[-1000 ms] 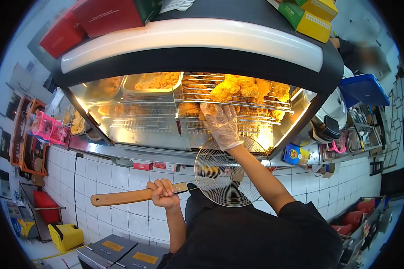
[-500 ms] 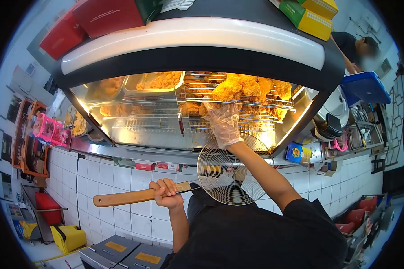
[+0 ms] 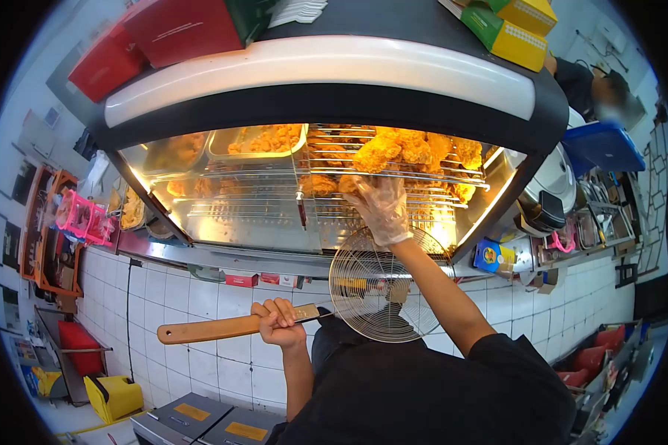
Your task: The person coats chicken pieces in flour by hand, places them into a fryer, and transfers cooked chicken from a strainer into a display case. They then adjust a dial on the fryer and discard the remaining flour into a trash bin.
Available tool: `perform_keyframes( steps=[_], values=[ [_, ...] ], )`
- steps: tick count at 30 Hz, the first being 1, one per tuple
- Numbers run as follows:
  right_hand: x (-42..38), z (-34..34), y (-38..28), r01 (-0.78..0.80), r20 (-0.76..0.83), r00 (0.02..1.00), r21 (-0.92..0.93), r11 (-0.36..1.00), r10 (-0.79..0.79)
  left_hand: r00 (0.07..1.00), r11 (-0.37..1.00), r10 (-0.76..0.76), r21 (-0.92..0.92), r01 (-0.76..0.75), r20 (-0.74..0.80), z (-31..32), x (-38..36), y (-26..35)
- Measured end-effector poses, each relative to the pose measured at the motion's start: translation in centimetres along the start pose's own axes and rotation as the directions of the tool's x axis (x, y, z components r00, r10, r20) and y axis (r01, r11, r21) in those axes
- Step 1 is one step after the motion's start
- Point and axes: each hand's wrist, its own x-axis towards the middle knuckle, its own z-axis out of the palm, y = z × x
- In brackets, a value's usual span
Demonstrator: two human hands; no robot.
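My left hand [image 3: 279, 322] is closed around the wooden handle [image 3: 208, 328] of a round wire strainer [image 3: 384, 285], held level below the lit display cabinet. In a clear plastic glove, my right hand [image 3: 381, 210] reaches over the strainer into the cabinet, fingers spread beside the wire racks. Fried chicken pieces [image 3: 416, 148] lie on the upper rack just beyond its fingertips, and more chicken [image 3: 318, 185] sits on the rack below. A metal tray of small fried pieces [image 3: 260, 139] stands at the cabinet's left. Whether the gloved fingers touch any chicken is unclear.
Red boxes [image 3: 182, 28] and yellow-green boxes [image 3: 518, 41] stand on the cabinet top [image 3: 378, 21]. A pink basket [image 3: 82, 217] is at the left, a blue lid [image 3: 603, 146] at the right. Another person [image 3: 575, 83] is at the upper right. Grey cabinets [image 3: 182, 417] stand low left.
My right hand has shifted slightly right and down, its fingers more spread. The strainer and my left hand have moved slightly right in view.
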Motion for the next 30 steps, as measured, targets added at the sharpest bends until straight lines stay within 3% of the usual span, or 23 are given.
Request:
perform_keyframes(
  steps=[3, 4, 8, 11, 15, 16, 19, 21, 23, 25, 27, 29, 30],
  values=[
    [0.2, 0.0, 0.3, -0.107, -0.188, 0.969, 0.254, 0.961, 0.157, 1.0, 1.0, 0.006, -0.006, -0.006, -0.017, -0.1, -0.1, 0.0],
    [0.6, -0.2, 0.6, -0.04, -0.268, 0.957, 0.265, 0.963, 0.113, 1.0, 1.0, 0.003, -0.011, -0.003, -0.013, -0.2, -0.1, 0.0],
    [0.4, 3.0, 0.6, -0.012, -0.268, 0.96, 0.234, 0.972, 0.077, 1.0, 1.0, 0.006, 0.004, -0.006, -0.029, -0.4, -0.2, 0.0],
    [1.2, 3.1, 0.7, -0.023, -0.066, 0.998, 0.003, 1.0, 0.023, 1.0, 1.0, 0.01, 0.003, -0.01, -0.023, -0.3, -0.3, 0.1],
    [3.0, 3.5, -0.1, -0.024, -0.326, 0.944, 0.059, 0.998, 0.042, 1.0, 1.0, -0.006, 0.0, 0.006, -0.018, -0.1, -0.2, -0.1],
    [2.8, 4.1, -0.3, -0.165, 0.051, 0.986, 0.202, 0.965, 0.158, 1.0, 1.0, -0.004, 0.001, 0.004, -0.012, 0.0, -0.2, -0.1],
    [2.9, 2.9, -1.5, -0.277, 0.247, 0.944, 0.237, 0.931, 0.218, 1.0, 1.0, -0.007, 0.007, 0.007, 0.003, 0.1, -0.2, -0.1],
    [3.3, 1.5, -1.7, -0.163, 0.017, 0.987, 0.104, 0.981, 0.162, 1.0, 1.0, -0.002, 0.006, 0.002, 0.009, 0.0, -0.3, -0.1],
    [2.7, 0.5, -1.6, -0.002, -0.125, 0.992, -0.013, 1.0, 0.0, 1.0, 1.0, -0.002, 0.012, 0.002, 0.01, 0.0, -0.3, 0.0],
    [2.7, -0.8, -1.9, -0.152, -0.062, 0.986, 0.055, 0.987, 0.155, 1.0, 1.0, -0.001, 0.004, 0.001, 0.002, -0.2, -0.3, 0.0],
    [1.9, -1.3, -1.8, -0.114, -0.075, 0.99, 0.062, 0.992, 0.118, 1.0, 1.0, 0.002, -0.004, -0.002, -0.009, -0.3, -0.4, -0.2],
    [1.6, -2.4, -1.6, -0.156, 0.044, 0.987, 0.107, 0.982, 0.152, 1.0, 1.0, 0.002, -0.01, -0.002, -0.013, -0.4, -0.4, -0.1],
    [1.0, -1.6, -1.2, -0.114, 0.0, 0.993, 0.082, 0.99, 0.114, 1.0, 1.0, 0.004, -0.008, -0.004, -0.016, -0.4, -0.3, -0.1]
  ],
)
